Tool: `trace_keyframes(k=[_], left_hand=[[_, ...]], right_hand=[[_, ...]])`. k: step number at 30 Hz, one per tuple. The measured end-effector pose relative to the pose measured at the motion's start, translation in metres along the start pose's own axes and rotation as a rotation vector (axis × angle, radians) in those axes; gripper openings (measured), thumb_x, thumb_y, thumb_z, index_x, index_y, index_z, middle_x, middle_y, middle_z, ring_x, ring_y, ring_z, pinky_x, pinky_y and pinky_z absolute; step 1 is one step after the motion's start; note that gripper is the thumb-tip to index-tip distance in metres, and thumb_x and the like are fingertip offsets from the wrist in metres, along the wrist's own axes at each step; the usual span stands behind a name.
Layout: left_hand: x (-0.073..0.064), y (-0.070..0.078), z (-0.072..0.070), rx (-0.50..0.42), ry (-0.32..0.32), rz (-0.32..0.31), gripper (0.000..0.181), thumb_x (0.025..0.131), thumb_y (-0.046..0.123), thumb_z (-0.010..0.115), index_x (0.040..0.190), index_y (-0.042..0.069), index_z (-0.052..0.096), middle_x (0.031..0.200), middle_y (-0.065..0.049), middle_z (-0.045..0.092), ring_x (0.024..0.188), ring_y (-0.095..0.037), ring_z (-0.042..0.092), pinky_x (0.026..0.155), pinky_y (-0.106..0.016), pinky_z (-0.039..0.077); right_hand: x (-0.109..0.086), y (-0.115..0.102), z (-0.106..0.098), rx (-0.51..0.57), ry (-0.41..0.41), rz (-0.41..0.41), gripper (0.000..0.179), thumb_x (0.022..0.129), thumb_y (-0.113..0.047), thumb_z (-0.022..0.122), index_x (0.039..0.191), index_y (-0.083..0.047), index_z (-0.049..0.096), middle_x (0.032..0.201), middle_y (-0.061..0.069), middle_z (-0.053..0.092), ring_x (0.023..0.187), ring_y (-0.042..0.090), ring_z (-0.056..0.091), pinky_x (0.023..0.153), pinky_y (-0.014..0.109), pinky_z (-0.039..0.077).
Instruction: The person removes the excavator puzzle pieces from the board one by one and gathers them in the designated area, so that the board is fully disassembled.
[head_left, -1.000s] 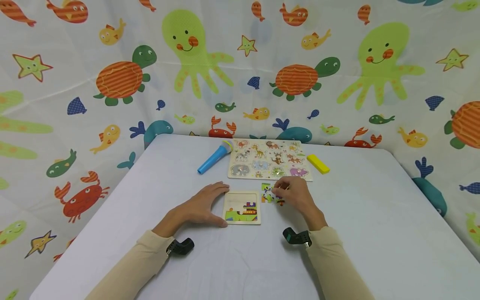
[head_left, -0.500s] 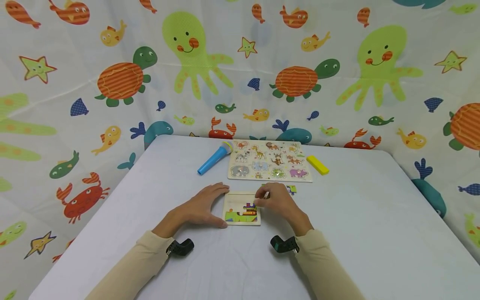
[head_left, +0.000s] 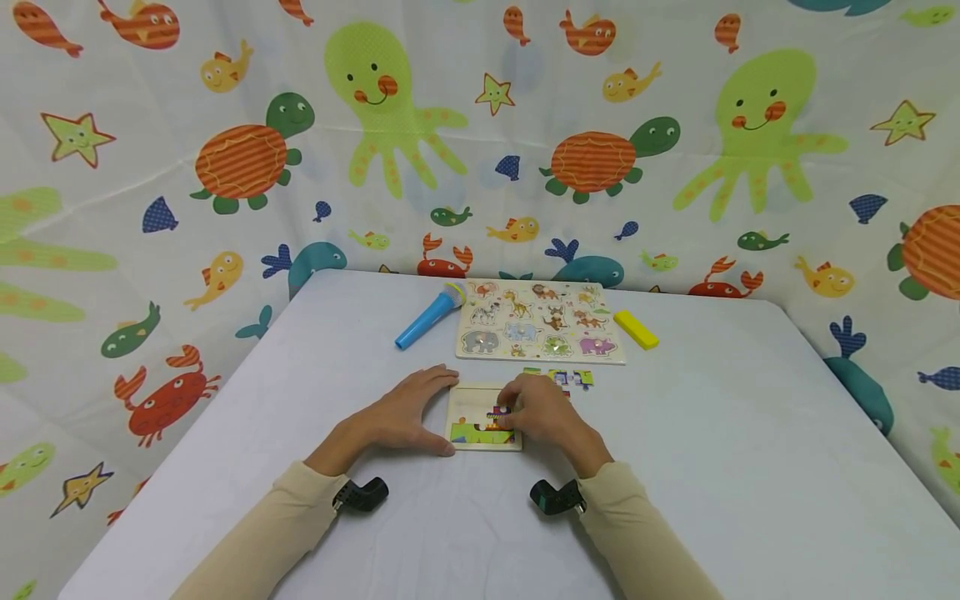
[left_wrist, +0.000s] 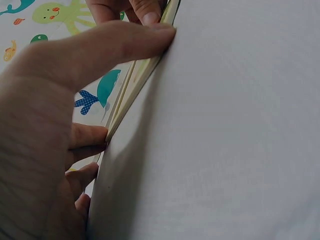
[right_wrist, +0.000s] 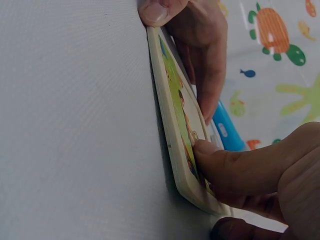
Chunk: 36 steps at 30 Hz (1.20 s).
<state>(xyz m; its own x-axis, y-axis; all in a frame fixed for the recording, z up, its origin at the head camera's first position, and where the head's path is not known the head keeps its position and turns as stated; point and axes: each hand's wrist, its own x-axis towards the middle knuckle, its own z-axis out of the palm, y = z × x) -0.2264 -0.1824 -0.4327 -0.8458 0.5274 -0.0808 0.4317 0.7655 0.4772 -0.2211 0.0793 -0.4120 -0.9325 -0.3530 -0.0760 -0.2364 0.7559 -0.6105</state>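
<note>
A small square wooden jigsaw tray (head_left: 471,400) lies on the table in the head view, its lower part filled with green and colourful pieces. My left hand (head_left: 405,410) holds its left side, thumb at the near corner and fingers at the far one. Over the right part of the tray, my right hand (head_left: 543,410) pinches a jigsaw piece (head_left: 496,421), mostly hidden by the fingers. In the right wrist view the right thumb (right_wrist: 220,160) is down at the picture surface, inside the pale rim (right_wrist: 167,107). Several loose pieces (head_left: 582,379) lie behind the right hand, partly covered.
A wooden animal peg puzzle (head_left: 536,321) lies behind the tray. To its left is a blue toy microphone (head_left: 427,321), to its right a yellow block (head_left: 636,330). A sea-animal curtain (head_left: 480,167) hangs behind the white table (head_left: 750,433).
My right hand has moved left from the loose pieces to the tray and lowered its fingers onto the picture. More loose pieces are uncovered. The left hand has stayed on the tray.
</note>
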Motion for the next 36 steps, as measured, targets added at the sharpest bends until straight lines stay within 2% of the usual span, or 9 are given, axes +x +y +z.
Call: trace_keyframes(k=[7, 23, 36], left_hand=[[-0.0006, 0.0005, -0.0006, -0.005, -0.003, 0.004, 0.106, 0.068, 0.063, 0.080, 0.157, 0.021, 0.038, 0.165, 0.001, 0.030, 0.155, -0.025, 0.018, 0.124, -0.056, 0.021], [-0.0010, 0.0009, -0.0003, -0.010, -0.001, 0.003, 0.107, 0.068, 0.063, 0.080, 0.157, 0.022, 0.038, 0.165, 0.002, 0.030, 0.155, -0.025, 0.018, 0.124, -0.055, 0.021], [-0.0023, 0.0024, -0.0006, -0.012, 0.003, -0.002, 0.106, 0.068, 0.062, 0.081, 0.157, 0.022, 0.039, 0.165, 0.001, 0.030, 0.155, -0.025, 0.018, 0.124, -0.054, 0.020]], right_hand=[[-0.0019, -0.0023, 0.0025, -0.008, -0.004, 0.007, 0.018, 0.084, -0.020, 0.084, 0.099, -0.014, 0.076, 0.093, -0.004, 0.065, 0.090, 0.019, 0.055, 0.087, 0.040, 0.048], [-0.0043, -0.0044, 0.0049, -0.016, 0.025, -0.002, 0.022, 0.085, -0.020, 0.083, 0.098, -0.014, 0.067, 0.093, -0.001, 0.059, 0.085, 0.019, 0.053, 0.079, 0.037, 0.047], [-0.0068, -0.0027, 0.0048, -0.027, 0.004, -0.078, 0.024, 0.088, -0.016, 0.080, 0.100, -0.018, 0.060, 0.090, -0.002, 0.064, 0.080, 0.018, 0.055, 0.074, 0.037, 0.046]])
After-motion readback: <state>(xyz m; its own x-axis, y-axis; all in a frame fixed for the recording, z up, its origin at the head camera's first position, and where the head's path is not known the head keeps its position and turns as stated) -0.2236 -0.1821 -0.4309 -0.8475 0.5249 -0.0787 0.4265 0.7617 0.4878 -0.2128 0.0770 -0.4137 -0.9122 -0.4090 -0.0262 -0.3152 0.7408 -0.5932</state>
